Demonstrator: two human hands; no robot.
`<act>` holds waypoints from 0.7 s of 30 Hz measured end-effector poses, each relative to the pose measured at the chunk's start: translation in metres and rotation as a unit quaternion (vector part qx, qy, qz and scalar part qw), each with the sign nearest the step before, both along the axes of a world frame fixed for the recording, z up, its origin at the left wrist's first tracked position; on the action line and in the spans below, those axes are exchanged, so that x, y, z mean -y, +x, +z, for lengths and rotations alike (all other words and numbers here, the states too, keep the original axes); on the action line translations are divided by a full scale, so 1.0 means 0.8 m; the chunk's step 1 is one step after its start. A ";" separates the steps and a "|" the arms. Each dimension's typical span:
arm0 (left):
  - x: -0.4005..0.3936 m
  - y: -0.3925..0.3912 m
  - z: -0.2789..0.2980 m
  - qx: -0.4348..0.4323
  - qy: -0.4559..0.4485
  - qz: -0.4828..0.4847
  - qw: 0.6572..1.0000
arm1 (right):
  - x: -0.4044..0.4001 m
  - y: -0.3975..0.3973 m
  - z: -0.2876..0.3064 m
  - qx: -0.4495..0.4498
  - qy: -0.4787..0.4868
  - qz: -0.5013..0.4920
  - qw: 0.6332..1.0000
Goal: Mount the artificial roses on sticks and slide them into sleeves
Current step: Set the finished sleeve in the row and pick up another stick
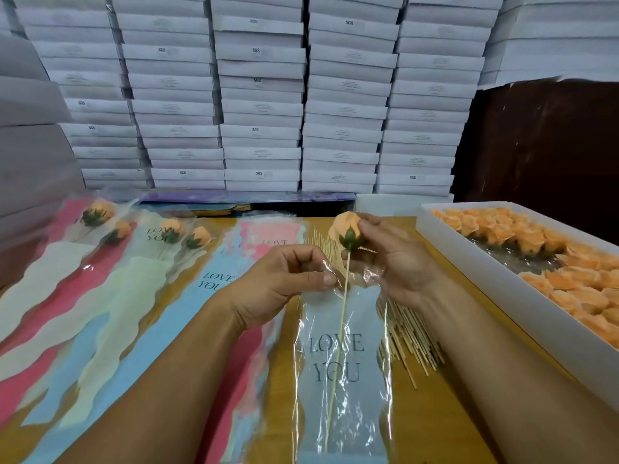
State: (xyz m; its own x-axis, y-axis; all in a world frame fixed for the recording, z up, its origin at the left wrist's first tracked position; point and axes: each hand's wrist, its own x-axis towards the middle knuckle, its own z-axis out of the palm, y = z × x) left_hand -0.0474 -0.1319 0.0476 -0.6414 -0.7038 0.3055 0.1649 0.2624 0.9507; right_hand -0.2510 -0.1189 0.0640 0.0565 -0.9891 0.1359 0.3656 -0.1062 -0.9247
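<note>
Lying at far left on the worktop [445, 403]: finished roses [147, 227] in sleeves. Centre: left hand [284, 286] pinching the mouth of a clear sleeve [345, 363], thin, crinkly, probably slippery. Inside, running a light, thin stick [338, 336]. Above, right hand [398, 262] gripping the soft peach rose [346, 231], fingers [370, 226] curling round the bloom; likely crushable, safer holding at the green base. Far right: tray [495, 272] of roses.

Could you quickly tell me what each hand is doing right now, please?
Left hand: pinching the top edge of the clear sleeve.
Right hand: holding the orange rose by its head, stick partly inside the sleeve.
</note>
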 end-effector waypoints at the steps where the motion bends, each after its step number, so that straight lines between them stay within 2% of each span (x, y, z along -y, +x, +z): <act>1: 0.001 0.000 0.000 0.011 -0.006 0.010 1.000 | -0.001 0.001 0.000 -0.014 -0.005 -0.001 1.000; 7: -0.002 -0.004 0.004 0.063 -0.039 0.073 0.995 | -0.007 0.001 -0.004 -0.105 -0.024 0.022 0.994; 12: -0.008 -0.011 0.030 0.157 -0.053 0.121 0.979 | -0.005 -0.005 -0.004 -0.152 -0.026 -0.002 0.988; 17: -0.010 -0.024 0.054 0.278 -0.059 0.169 0.944 | -0.005 -0.007 -0.006 -0.206 -0.007 -0.010 0.978; 21: -0.012 -0.038 0.070 0.344 -0.030 0.205 0.916 | -0.006 -0.008 -0.008 -0.228 -0.002 -0.012 0.974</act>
